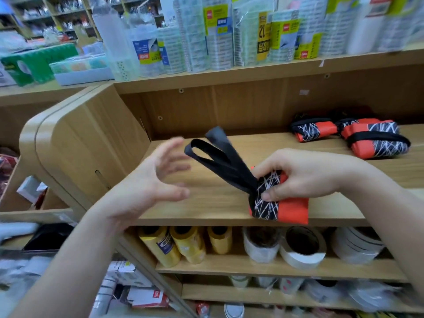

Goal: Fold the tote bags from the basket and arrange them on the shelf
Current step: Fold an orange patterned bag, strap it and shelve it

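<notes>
Right hand [305, 175]: at 4 o'clock in the view, thumb and curled fingers pinching the patterned end of the tote bag [282, 207].
Left hand [156, 180]: fingers spread, holding nothing, at the bag's 9 o'clock.
Tote bag: orange and black, folded small, at the front edge of the shelf [206, 203].
Handles [218, 154]: black loops pointing to 10 o'clock.
Shelf: pale wood; two folded bags [376, 138] lie side by side at 2 o'clock.
Room: shop shelving, with tape packs [218, 37] at 12 o'clock and yellow rolls [181, 244] and white rolls [302, 249] at 6 o'clock.

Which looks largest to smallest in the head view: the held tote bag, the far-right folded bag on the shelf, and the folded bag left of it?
1. held tote bag, though its nearness to the camera inflates it.
2. far-right folded bag.
3. folded bag left of it.
</notes>
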Tool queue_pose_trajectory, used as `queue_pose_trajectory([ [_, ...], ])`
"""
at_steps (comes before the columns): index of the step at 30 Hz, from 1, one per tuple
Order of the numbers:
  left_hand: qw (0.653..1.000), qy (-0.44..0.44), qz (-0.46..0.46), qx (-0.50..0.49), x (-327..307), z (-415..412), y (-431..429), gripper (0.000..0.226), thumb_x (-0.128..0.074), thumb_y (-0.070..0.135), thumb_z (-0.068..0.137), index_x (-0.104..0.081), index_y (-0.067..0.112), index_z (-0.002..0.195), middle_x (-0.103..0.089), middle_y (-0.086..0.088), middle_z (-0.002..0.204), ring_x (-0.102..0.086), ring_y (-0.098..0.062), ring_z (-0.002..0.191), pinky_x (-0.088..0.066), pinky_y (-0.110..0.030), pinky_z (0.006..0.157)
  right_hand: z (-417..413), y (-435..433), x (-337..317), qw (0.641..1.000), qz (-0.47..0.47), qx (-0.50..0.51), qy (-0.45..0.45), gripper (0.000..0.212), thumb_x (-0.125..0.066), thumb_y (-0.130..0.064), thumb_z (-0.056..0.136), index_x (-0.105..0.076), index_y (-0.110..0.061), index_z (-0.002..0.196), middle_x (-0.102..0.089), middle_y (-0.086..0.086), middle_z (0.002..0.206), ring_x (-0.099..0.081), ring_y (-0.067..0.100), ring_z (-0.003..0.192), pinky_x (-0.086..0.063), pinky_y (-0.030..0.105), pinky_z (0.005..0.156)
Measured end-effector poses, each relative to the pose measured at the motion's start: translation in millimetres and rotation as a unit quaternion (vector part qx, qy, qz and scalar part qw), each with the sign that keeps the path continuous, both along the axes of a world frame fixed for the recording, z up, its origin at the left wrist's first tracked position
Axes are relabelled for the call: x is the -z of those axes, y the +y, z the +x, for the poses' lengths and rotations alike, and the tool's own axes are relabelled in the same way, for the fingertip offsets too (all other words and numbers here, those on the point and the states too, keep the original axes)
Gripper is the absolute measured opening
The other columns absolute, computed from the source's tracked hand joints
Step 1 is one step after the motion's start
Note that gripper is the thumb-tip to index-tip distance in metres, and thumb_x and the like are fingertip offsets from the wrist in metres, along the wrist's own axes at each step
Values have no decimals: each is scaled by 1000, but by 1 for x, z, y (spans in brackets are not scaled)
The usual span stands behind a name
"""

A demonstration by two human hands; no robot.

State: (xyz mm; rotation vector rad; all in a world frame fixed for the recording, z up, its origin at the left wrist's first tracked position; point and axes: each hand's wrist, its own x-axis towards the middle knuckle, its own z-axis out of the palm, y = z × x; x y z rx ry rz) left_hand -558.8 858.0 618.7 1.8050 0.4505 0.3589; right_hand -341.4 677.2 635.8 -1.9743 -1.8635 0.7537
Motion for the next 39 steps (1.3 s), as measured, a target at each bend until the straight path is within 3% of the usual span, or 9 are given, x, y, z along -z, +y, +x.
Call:
queue_pose_trajectory([
  [3,900,-9,435,27,-14,5,-11,121,-87,5,64,-13,40,153,-15,14,160,-14,-5,147,-23,-41,119,3,-1,-4,999,-16,-25,40,25,-71,-13,88,-72,-28,108,-72,-17,103,-66,2,95,-50,25,87],
  [6,780,-69,615,90,-23,23,-23,75,-86,22,69,-52,24,136,-34,1,153,-21,-20,146,-28,-47,117,5,1,-3,996,-41,-70,46,23,-71,-14,89,-72,-28,106,-72,-12,104,-66,7,97,-50,33,91],
  [9,899,-54,392,186,-32,29,-21,16,-81,34,74,-74,24,84,-71,-3,103,-63,-22,109,-50,-49,88,12,0,1,989,-61,-94,92,29,-71,-18,88,-68,-38,108,-70,-12,110,-65,12,105,-49,43,97],
  [12,962,-54,138,228,-31,28,-14,36,-80,43,74,-69,9,72,-63,-17,64,-58,-29,56,-48,-40,56,21,-6,12,970,-52,-66,226,54,-70,-12,84,-59,-38,129,-65,-1,125,-63,23,114,-50,43,101],
  [16,933,-196,-211,217,-17,24,-15,37,-73,30,85,-67,0,105,-59,4,58,-56,-6,48,-56,-27,62,24,-12,27,956,1,-37,290,78,-70,-10,83,-39,-51,141,-55,-8,139,-60,25,121,-48,38,103],
  [20,846,-250,-409,233,-7,25,-14,67,-59,33,94,-37,-5,144,-63,-15,115,-65,-18,71,-59,-32,72,19,-17,16,964,52,-2,260,100,-76,-10,82,-16,-62,144,-56,-20,134,-58,10,122,-49,27,101],
  [27,825,-246,-433,267,-2,42,-26,80,-57,42,94,-18,2,151,-45,-15,146,-65,-24,76,-58,-35,75,-23,-15,-9,970,78,10,-229,92,-60,-27,93,9,-78,127,-39,-10,96,-49,11,79,-45,33,74],
  [35,906,-179,-382,38,12,41,-38,52,-68,13,76,-58,3,126,-59,-6,88,-62,-13,71,-57,-26,65,4,-10,17,989,127,67,-16,24,-65,-30,92,-68,-38,115,-69,-17,109,-61,0,103,-47,29,94],
  [39,949,-139,-284,20,15,29,-22,101,-93,21,49,-48,14,139,-65,-7,125,-63,-22,116,-55,-41,91,12,-13,15,990,69,33,116,20,-62,-21,94,-73,-24,111,-73,-14,104,-67,0,96,-48,15,82],
])
